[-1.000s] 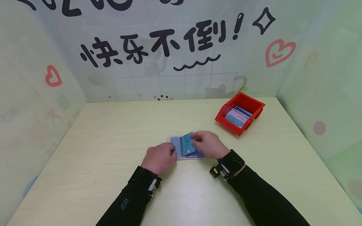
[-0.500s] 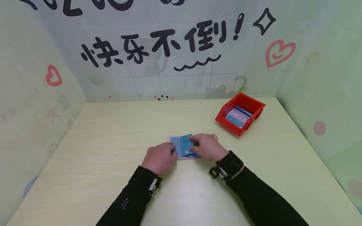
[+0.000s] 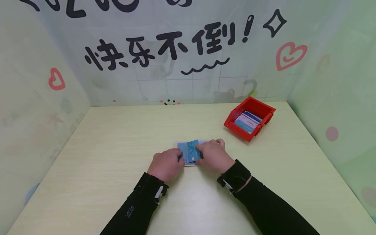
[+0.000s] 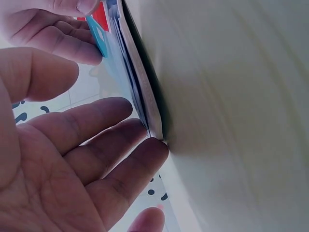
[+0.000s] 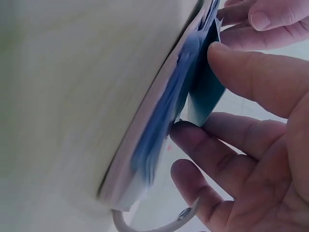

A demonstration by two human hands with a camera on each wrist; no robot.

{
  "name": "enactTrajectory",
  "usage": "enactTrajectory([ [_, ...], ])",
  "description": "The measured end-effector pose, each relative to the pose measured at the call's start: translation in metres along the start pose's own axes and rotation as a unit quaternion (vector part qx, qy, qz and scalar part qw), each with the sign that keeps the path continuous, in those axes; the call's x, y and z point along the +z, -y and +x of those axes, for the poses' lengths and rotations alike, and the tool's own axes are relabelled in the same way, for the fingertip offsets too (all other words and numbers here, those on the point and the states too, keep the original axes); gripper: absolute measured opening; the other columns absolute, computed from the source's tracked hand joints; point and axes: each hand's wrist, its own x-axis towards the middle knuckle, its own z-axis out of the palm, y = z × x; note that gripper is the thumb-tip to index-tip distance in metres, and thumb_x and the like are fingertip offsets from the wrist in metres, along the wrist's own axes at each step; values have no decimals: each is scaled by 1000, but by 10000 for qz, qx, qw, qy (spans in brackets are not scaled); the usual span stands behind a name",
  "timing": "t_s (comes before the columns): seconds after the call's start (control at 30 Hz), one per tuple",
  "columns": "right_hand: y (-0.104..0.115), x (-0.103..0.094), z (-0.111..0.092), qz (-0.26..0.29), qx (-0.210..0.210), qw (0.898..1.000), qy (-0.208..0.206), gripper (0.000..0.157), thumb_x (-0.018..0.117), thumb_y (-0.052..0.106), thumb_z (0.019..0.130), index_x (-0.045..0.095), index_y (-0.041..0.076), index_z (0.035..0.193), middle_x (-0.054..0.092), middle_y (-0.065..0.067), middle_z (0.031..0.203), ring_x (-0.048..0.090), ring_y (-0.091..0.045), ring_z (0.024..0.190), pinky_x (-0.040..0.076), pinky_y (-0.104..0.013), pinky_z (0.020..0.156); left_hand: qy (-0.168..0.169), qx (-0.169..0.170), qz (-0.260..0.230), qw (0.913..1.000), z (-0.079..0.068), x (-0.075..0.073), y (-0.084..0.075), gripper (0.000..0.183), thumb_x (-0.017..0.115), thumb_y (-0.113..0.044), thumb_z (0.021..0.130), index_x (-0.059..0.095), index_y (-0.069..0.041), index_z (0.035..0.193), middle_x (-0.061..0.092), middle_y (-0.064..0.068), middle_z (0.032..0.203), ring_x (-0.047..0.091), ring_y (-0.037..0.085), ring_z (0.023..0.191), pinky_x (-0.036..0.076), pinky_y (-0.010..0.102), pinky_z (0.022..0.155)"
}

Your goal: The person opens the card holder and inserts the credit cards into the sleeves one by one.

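An opened card holder (image 3: 182,149) lies on the table in the head view, with clear bluish sleeves and a pale pink cover. Over its middle, my right hand (image 3: 215,156) pinches a blue card (image 3: 193,150) by its right side. From the right wrist, that card stands tilted off the sleeves (image 5: 161,123), thumb on one face and fingers at the other. My left hand (image 3: 165,164) is at the holder's left side. Its fingertips (image 4: 154,147) touch the holder's edge in the left wrist view, the thumb held apart. Whether the card's edge is inside a sleeve is hidden.
At the back right of the table (image 3: 132,130) stands a red bin (image 3: 267,111) with several cards (image 3: 247,122) in it. A strap with a metal snap (image 5: 183,213) sticks out from the holder. Printed walls (image 3: 188,88) enclose the table's back and sides.
My right hand has moved left and slightly down with the blue card, which has turned from slanted to straighter. It now covers more of the holder's right part. My left hand stays put.
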Motion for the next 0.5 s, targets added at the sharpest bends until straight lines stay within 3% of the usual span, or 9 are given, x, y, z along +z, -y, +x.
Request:
enactTrajectory([
  [0.1, 2, 1, -2, -204, -100, 9997, -101, 59, 84, 35, 90, 67, 12, 143, 71, -5, 138, 57, -37, 123, 25, -64, 113, -29, 2, -8, 10000, 1, 0, 1, 19, 60, -27, 103, 72, -13, 99, 71, 1, 99, 66, 19, 87, 51, 46, 78],
  [0.33, 6, 0, -9, -593, -365, 9976, 8, 58, 82, 35, 92, 67, 14, 144, 68, -5, 144, 57, -36, 125, 25, -66, 113, 15, -45, -32, 10000, 1, 0, 0, 19, 60, -27, 103, 70, -14, 95, 68, 0, 90, 62, 18, 81, 47, 44, 76],
  [0.5, 9, 2, -11, -878, -514, 9947, 119, 60, 78, 40, 95, 63, 16, 148, 63, -6, 151, 56, -37, 127, 27, -65, 112, 5, -68, -26, 10000, 1, 0, 0, 19, 61, -28, 103, 73, -13, 104, 73, 0, 103, 66, 18, 88, 51, 48, 82],
])
